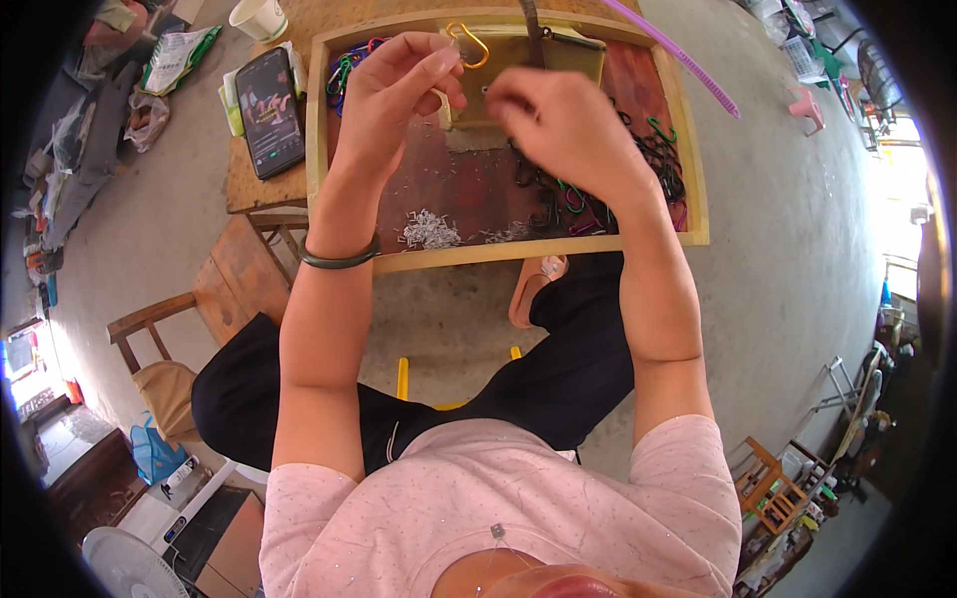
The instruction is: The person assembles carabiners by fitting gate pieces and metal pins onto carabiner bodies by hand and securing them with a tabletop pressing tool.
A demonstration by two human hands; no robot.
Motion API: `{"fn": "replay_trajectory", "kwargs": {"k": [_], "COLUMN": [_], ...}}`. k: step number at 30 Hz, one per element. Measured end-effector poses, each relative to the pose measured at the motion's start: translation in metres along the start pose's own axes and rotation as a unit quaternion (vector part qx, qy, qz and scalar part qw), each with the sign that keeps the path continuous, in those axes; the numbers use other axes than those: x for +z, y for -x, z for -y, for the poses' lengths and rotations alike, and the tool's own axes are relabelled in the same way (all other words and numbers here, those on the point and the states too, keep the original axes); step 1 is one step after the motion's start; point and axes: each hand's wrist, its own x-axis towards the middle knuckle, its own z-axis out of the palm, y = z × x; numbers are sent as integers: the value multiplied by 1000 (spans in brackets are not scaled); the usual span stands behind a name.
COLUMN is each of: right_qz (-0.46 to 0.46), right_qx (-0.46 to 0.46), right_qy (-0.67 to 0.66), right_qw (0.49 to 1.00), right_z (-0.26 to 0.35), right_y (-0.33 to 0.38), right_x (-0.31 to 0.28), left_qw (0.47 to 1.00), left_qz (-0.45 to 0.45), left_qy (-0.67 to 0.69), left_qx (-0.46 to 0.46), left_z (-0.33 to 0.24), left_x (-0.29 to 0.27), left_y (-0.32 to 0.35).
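My left hand (407, 85) pinches a gold hook-shaped clip (482, 46), like a carabiner body, between thumb and fingertips above the tray's far side. Just right of it, my right hand (568, 130) hangs over the tray with its fingertips smeared by motion, so I cannot see whether they hold anything. Behind both hands lies a yellowish block (573, 62) with a dark upright bar (533, 28). Small silvery pins (431, 230) are heaped near the tray's front edge. Dark and coloured clips (653, 149) lie at the right, partly under my right hand.
The shallow wooden tray (478, 255) rests before me, with more coloured clips (344, 75) at its far left. A phone (269, 115) and a paper cup (257, 18) stand left of it. A purple ridged strip (688, 62) crosses its far right corner. A wooden chair (239, 269) is at the left.
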Motion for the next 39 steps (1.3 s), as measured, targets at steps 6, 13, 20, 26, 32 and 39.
{"fn": "replay_trajectory", "kwargs": {"k": [6,13,20,26,32,39], "right_qz": [-157,-181,86,193,-74,-168], "right_qx": [11,12,23,20,-24,-162], "right_qy": [-157,-167,48,223,80,-110], "right_qw": [975,969,995,955,994,966], "right_z": [1,-5,-8,2,3,3], "right_y": [-7,-9,2,8,-5,-25], "right_x": [-3,3,-14,12,-3,-6], "left_qw": [997,998,997,998,998,994], "left_qz": [72,63,73,54,56,108], "left_qy": [7,-9,-10,11,4,0], "left_qx": [-7,-7,-8,-8,4,11], "left_z": [4,1,-2,-1,0,3], "left_x": [-3,4,-3,1,2,0], "left_y": [-3,-1,-1,-2,-3,-4]}}
